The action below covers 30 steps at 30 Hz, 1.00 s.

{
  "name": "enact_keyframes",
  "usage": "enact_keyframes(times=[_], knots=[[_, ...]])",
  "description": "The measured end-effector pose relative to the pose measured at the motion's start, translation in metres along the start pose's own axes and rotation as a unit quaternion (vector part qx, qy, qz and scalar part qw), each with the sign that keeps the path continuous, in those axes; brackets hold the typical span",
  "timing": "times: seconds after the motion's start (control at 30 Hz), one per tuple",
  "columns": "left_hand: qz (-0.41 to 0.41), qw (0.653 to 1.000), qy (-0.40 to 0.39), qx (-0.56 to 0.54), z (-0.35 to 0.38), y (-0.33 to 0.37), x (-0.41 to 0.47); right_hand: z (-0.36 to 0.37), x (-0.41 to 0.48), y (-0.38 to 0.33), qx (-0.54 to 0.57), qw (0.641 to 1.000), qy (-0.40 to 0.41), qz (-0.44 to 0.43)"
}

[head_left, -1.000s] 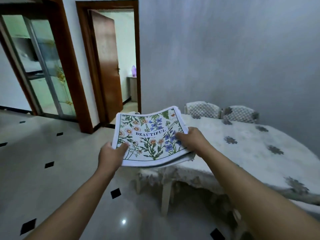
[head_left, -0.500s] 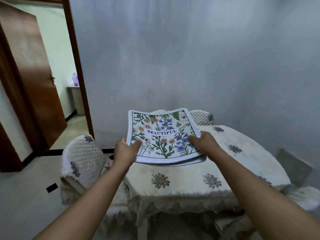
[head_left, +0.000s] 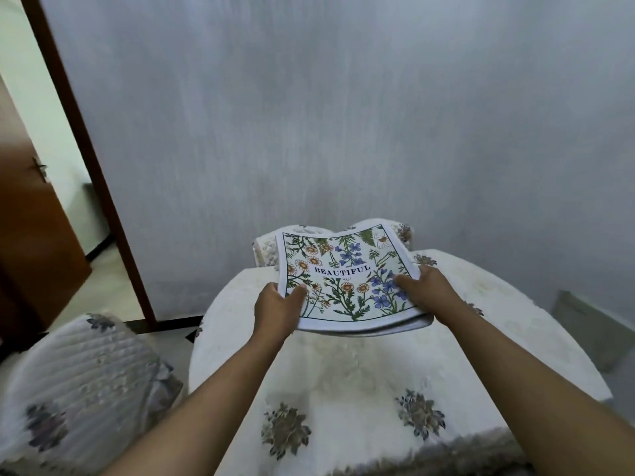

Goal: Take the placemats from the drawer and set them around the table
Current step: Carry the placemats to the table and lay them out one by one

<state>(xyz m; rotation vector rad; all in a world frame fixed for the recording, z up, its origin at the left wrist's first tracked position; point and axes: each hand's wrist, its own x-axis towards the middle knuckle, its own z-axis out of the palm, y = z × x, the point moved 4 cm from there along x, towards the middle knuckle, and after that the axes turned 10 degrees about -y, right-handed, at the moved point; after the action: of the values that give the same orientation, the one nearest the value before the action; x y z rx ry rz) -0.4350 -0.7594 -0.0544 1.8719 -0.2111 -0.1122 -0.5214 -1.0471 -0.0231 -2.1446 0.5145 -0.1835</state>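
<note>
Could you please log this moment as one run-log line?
phase: carry | both hands: left hand, right hand gripping stacked floral fabric placemats | above white-clothed table | placed: none

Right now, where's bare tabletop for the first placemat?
Nearly all of the table is bare: the near patch between the forearms, and the right side. The placemat stack, in left hand and right hand, covers the far middle.

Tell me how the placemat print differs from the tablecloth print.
The placemats, held in the left hand and right hand, show crowded green stems with orange and blue flowers and the word BEAUTIFUL. The tablecloth shows only scattered greyish flower clusters on cream, with no lettering. The placemats have a dark border line; the tablecloth shows none. Both are floral on a pale ground.
</note>
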Motion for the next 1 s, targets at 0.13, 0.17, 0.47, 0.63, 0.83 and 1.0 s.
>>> enact_keyframes(times=[0.13, 0.17, 0.47, 0.63, 0.83, 1.0], knots=[[-0.015, 0.999, 0.006, 0.032, 0.072, -0.003, 0.080, -0.027, 0.106, 0.047, -0.008, 1.000, -0.013, 0.005], [-0.020, 0.999, 0.010, 0.042, 0.090, -0.004, 0.099, -0.033, 0.131, 0.058, -0.013, 1.000, -0.018, 0.008], [-0.068, 0.993, 0.010, 0.094, 0.200, -0.032, 0.212, -0.050, 0.284, 0.137, -0.074, 0.995, -0.063, 0.029], [-0.096, 0.991, -0.006, 0.097, 0.228, -0.062, 0.242, -0.033, 0.320, 0.172, -0.091, 0.990, -0.093, 0.050], [-0.108, 0.988, -0.033, 0.105, 0.255, -0.107, 0.266, 0.000, 0.352, 0.219, -0.086, 0.984, -0.120, 0.103], [-0.112, 0.985, -0.059, 0.114, 0.281, -0.155, 0.279, 0.025, 0.368, 0.260, -0.099, 0.978, -0.122, 0.140]])
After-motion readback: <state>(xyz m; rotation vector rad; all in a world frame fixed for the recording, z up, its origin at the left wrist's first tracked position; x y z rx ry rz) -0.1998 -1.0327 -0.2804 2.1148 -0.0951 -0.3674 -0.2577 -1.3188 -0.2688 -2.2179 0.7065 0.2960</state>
